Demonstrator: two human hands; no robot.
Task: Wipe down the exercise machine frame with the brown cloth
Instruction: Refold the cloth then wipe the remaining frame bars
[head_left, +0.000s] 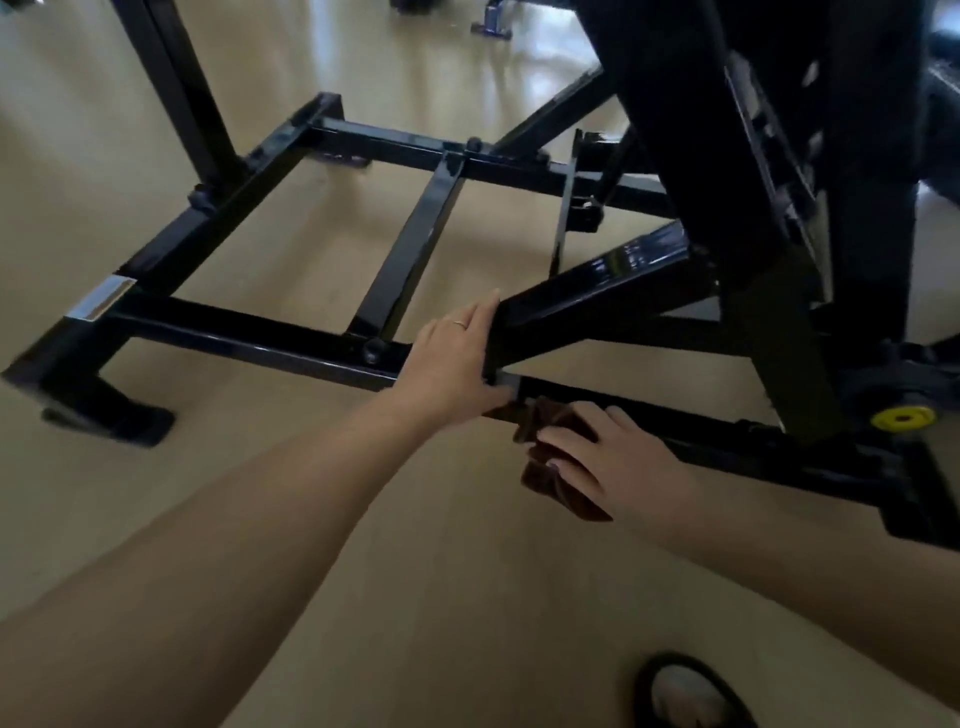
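Observation:
The black steel exercise machine frame (249, 325) lies low over the floor, with cross bars and a thick slanted post rising at the right. My left hand (452, 358) rests flat against the end of a slanted bar, fingers straight, a ring on one finger. Just to its right, my right hand (613, 462) presses the brown cloth (550, 467) onto the near horizontal bar with fingers spread. Part of the cloth hangs below the bar; the rest is hidden under my palm.
Shiny beige floor (311, 234) shows between the bars. A yellow cap (903, 417) sits on the frame at the right. A black foot pad (104, 415) stands at the near left corner. My shoe (685, 691) is at the bottom edge. Another machine's base (491, 23) lies far back.

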